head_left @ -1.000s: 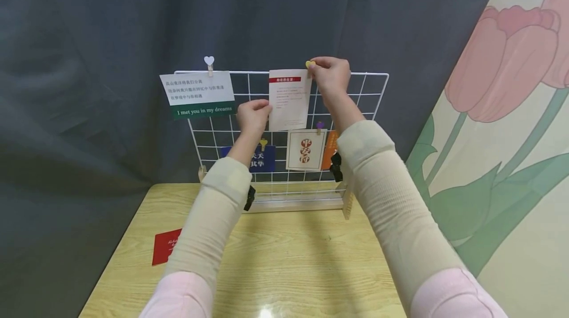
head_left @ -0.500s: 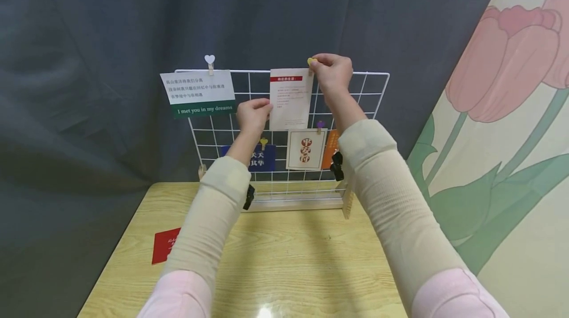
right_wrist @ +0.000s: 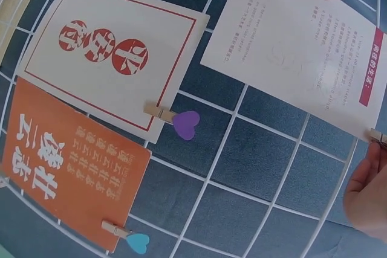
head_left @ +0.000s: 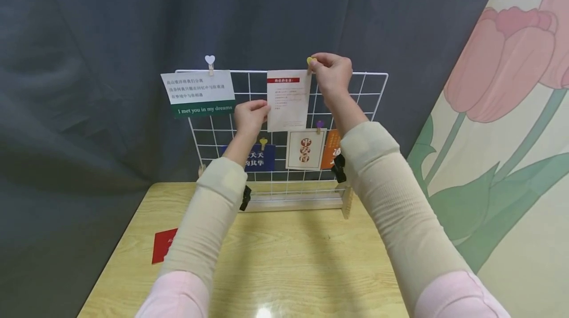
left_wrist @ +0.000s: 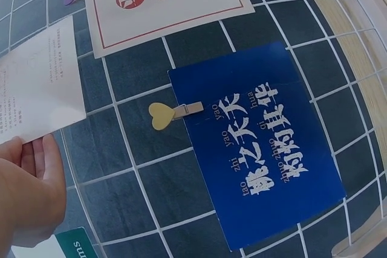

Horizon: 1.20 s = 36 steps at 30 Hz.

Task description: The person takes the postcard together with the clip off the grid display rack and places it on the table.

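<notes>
Head view: before the wire grid's top wire (head_left: 249,71), your left hand (head_left: 250,119) pinches the red-bannered card (head_left: 287,103) while your right hand (head_left: 334,73) grips a yellow-heart clothespin (head_left: 310,60) at its upper right corner, apparently clipping it, the next move calling for a secure bite.

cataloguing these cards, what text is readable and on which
"高山重洋将我们分离", "在梦境中与你相遇", "I met you in my dreams": green-banded card
"向往的生活": held card
"平安符": red-bordered card
"桃之夭夭 灼灼其华", "tao zhi yao yao", "zhuo zhuo qi hua": blue card
"凌云 壮志": orange card
Too blurred: remaining print, red card
</notes>
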### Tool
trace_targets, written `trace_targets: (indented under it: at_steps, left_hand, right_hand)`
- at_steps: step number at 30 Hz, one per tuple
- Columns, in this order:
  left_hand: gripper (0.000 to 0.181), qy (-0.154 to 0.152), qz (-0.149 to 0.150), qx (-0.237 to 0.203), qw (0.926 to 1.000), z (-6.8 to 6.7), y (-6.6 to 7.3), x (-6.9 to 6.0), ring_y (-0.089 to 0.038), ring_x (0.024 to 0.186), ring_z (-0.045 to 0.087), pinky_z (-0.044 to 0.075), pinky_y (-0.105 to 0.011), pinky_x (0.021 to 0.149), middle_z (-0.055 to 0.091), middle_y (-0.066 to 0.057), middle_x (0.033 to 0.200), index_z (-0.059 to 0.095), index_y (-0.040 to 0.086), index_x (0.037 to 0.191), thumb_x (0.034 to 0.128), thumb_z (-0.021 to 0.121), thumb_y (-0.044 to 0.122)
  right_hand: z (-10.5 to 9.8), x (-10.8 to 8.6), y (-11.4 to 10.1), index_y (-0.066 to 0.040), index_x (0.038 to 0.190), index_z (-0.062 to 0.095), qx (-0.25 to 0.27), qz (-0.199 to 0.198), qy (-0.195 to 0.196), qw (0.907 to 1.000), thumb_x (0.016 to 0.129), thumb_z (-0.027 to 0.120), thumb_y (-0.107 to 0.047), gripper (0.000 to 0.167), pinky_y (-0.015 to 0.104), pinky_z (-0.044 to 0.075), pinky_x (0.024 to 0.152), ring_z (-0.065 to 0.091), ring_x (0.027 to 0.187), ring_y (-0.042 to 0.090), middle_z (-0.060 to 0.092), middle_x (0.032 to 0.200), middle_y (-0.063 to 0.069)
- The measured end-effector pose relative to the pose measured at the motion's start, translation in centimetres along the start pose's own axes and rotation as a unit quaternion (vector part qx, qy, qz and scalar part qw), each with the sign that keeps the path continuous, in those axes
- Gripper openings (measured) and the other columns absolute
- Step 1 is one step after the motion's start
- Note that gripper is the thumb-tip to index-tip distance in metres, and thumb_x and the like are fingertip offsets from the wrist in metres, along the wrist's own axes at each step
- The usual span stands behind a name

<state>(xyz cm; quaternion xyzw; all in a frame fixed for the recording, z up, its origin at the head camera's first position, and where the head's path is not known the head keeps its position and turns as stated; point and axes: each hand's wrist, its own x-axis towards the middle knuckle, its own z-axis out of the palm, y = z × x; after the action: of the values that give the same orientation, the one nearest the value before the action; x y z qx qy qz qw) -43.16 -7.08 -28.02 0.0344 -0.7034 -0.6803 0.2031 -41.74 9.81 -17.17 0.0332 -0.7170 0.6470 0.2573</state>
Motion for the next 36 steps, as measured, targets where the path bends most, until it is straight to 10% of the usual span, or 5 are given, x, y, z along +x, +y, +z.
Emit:
trace_targets:
  at_steps: [11, 22, 32, 36]
  left_hand:
    - [0.017, -0.028, -0.004, -0.017, 0.9994, -2.4, 5.3, -5.3, -0.019, 0.079, 0.060, 0.049, -0.023, 0.068, 0.061, -0.011, 0.094, 0.065, -0.001, 0.094, 0.0782, 0.062, 0.004]
    - [0.015, -0.022, -0.014, -0.024, 0.9994, -2.0, 3.1, -2.9, -0.018, 0.075, 0.060, 0.050, -0.023, 0.063, 0.062, -0.008, 0.092, 0.066, 0.003, 0.091, 0.0768, 0.064, 0.004]
    - [0.015, -0.034, -0.011, -0.055, 0.9979, -2.3, 2.2, -2.1, -0.015, 0.077, 0.060, 0.049, -0.021, 0.065, 0.062, -0.006, 0.093, 0.067, 0.005, 0.091, 0.0756, 0.065, 0.005]
    - [0.016, -0.032, -0.017, -0.061, 0.9974, -2.5, 2.4, -2.4, -0.016, 0.079, 0.060, 0.049, -0.022, 0.066, 0.061, -0.007, 0.094, 0.066, 0.005, 0.093, 0.0769, 0.064, 0.007]
  right_hand:
    - [0.5, 3.2, 2.4, -0.017, 0.086, 0.070, 0.009, -0.020, -0.007, 0.9997, 0.074, 0.068, -0.022, 0.013, 0.024, 0.043, 0.073, 0.050, 0.088, 0.013, 0.060, 0.094, -0.001]
    - [0.9, 6.5, 5.4, -0.019, 0.085, 0.070, 0.041, -0.046, 0.000, 0.9981, 0.073, 0.068, -0.028, 0.015, 0.029, 0.043, 0.076, 0.051, 0.088, 0.015, 0.059, 0.094, 0.000]
    - [-0.8, -2.8, -3.2, -0.005, 0.091, 0.066, 0.040, -0.030, -0.003, 0.9988, 0.081, 0.059, -0.008, 0.013, 0.020, 0.043, 0.077, 0.058, 0.079, 0.016, 0.062, 0.088, 0.007]
    - [-1.4, -3.4, -3.4, -0.002, 0.090, 0.066, 0.059, -0.029, -0.005, 0.9978, 0.082, 0.057, -0.006, 0.012, 0.020, 0.045, 0.073, 0.057, 0.073, 0.015, 0.062, 0.082, 0.007]
